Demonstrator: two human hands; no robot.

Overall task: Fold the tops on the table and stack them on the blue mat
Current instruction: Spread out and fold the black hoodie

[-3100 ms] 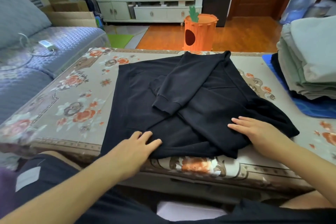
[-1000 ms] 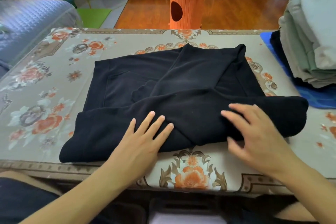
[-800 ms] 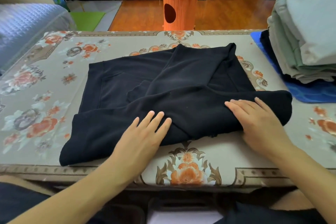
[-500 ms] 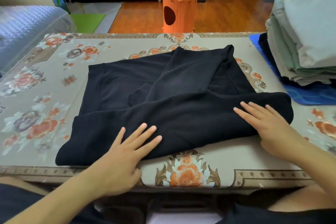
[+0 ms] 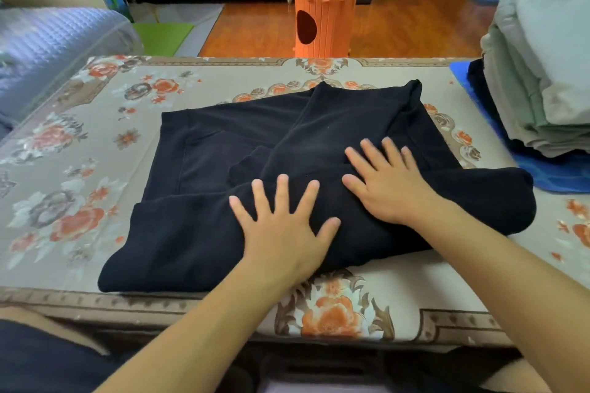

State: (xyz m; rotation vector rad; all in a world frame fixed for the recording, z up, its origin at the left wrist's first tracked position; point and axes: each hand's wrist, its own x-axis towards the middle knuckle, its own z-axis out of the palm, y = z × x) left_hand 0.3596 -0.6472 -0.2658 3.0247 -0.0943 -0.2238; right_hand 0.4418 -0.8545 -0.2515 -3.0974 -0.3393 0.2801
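Note:
A black top (image 5: 204, 153) lies partly folded in the middle of the floral table (image 5: 79, 143), its near part doubled over toward me and a sleeve laid across its middle. My left hand (image 5: 284, 226) presses flat on the near fold, fingers spread. My right hand (image 5: 386, 182) lies flat with spread fingers just right of it, over the top's centre. At the right edge a stack of folded tops (image 5: 542, 73), grey and pale green over a dark one, sits on the blue mat (image 5: 552, 172).
An orange carrot-shaped bin (image 5: 322, 16) stands on the wooden floor past the table's far edge. A blue quilted sofa (image 5: 48, 51) runs along the left. White cabinets line the far wall. My lap is below the table's near edge.
The near part of the top was folded up. In the last half second both hands slid inward and forward over the fabric; the right hand left the right end for the centre.

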